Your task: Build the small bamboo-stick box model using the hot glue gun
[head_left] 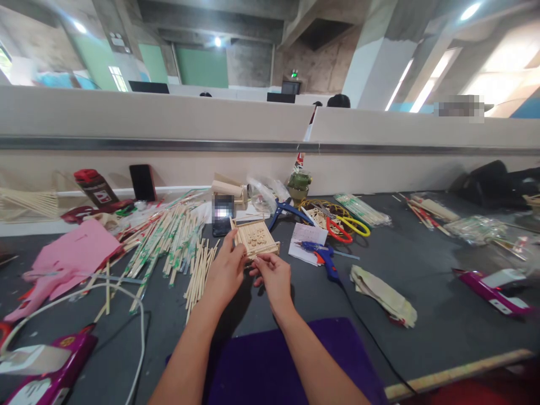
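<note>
I see left hand (225, 270) gripping stick frame (256, 238) at its left side, mid-surface toward back edge; right hand (273, 274) pinching front rim. My advice: steady frame, light pinch.

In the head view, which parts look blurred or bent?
Head view: the partition rail bows from wide-angle distortion; the table edges smear; ceiling lights glare top right; two patches are pixelated; both hands and the wooden frame stay fairly sharp.
</note>
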Demonstrator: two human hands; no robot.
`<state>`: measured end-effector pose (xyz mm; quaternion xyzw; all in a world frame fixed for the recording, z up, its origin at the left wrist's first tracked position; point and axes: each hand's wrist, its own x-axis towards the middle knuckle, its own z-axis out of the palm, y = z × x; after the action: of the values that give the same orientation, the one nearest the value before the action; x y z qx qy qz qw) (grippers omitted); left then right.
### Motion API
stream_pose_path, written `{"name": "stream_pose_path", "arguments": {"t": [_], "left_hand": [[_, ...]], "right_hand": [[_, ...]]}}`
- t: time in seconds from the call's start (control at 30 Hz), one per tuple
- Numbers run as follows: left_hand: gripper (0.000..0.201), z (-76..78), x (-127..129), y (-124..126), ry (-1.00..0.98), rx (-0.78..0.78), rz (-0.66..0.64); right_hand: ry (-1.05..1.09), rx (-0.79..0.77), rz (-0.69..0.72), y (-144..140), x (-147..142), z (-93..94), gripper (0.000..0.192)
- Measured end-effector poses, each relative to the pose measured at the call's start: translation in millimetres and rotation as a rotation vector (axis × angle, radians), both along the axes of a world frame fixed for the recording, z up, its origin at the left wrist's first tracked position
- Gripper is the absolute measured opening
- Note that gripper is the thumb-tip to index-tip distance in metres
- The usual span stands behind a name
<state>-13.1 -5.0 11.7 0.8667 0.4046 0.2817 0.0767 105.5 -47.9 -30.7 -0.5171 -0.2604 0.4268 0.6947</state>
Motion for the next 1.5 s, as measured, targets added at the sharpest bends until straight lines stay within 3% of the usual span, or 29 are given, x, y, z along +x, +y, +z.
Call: {"name": "stream_pose_path", "arguments": {"t": [0.63, 0.87, 1.5], "left_hand": [[0.012, -1.0, 0, 2, -0.008, 0.034, -0.002], [0.012, 0.6, 0, 1, -0.003, 0.013, 0.001], [0.010, -1.5, 0, 3, -0.003, 0.024, -0.004]], "right_hand": [[-0.082, -0.022, 0.001, 1, -2, -5.3, 0.036], [-0.100, 0.023, -0.002, 1, -4, -5.4, 0.029], [0.032, 0.088, 0.025, 2, -10, -4.9, 0.028]]}}
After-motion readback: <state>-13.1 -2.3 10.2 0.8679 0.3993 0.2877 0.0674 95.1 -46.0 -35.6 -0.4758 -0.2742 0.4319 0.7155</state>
